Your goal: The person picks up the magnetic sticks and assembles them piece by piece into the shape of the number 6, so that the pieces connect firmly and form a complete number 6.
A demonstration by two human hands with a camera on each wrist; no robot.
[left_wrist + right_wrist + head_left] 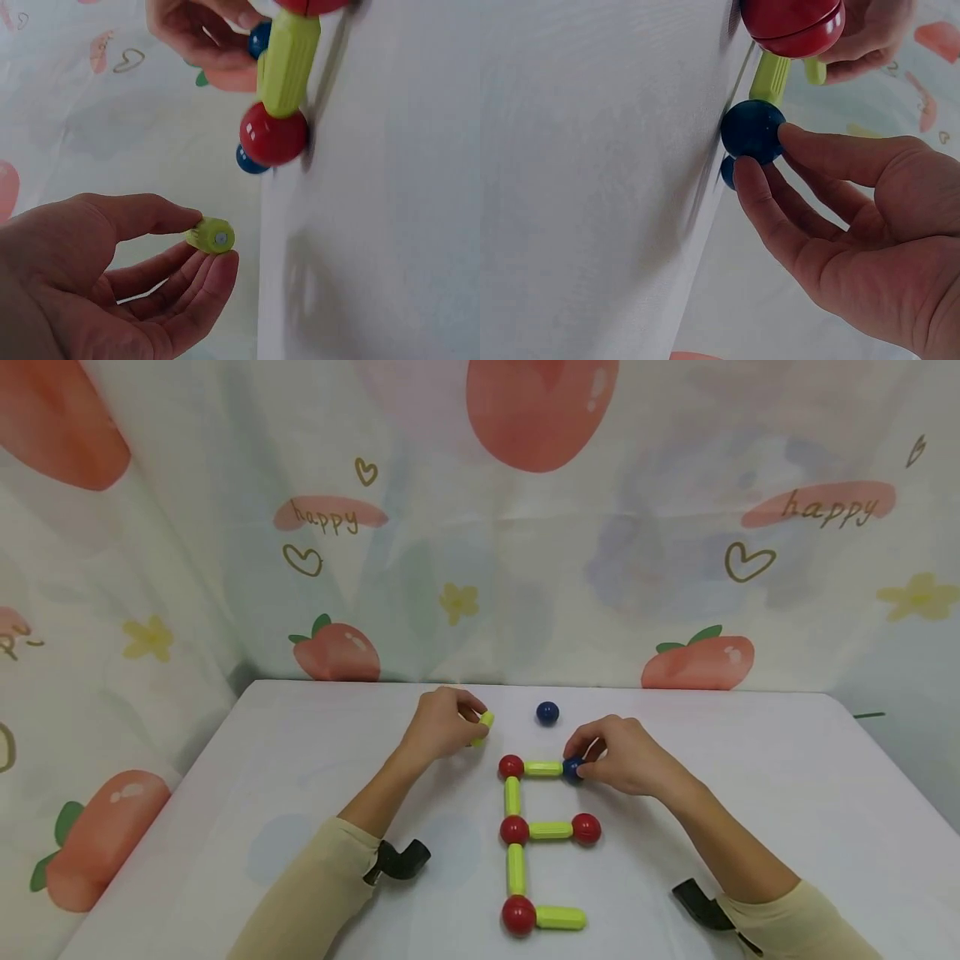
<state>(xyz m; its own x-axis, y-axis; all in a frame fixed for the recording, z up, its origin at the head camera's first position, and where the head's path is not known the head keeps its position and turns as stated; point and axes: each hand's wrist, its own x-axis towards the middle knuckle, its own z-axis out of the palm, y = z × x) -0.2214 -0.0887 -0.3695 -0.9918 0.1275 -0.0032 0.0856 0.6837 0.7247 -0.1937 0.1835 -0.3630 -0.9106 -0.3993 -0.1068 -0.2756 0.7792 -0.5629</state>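
Note:
Thumb and fingers of my left hand (444,724) pinch a yellow-green rod (211,235) above the table; a metal disc shows in its end. With its fingertips my right hand (633,758) holds a blue ball (751,130) at the right end of the top rod (543,768). That rod joins a red ball (512,767) at the top of a flat, E-like figure of rods and balls. Below it, a middle red ball (514,829) has a rod and another red ball (587,829) to its right. The lowest red ball (518,915) bears a rod (561,917) with a bare right end.
A loose blue ball (547,713) lies near the back edge of the white table (337,735). Behind the table hangs a printed curtain (525,568). Black wrist mounts (405,860) sit at both sleeves.

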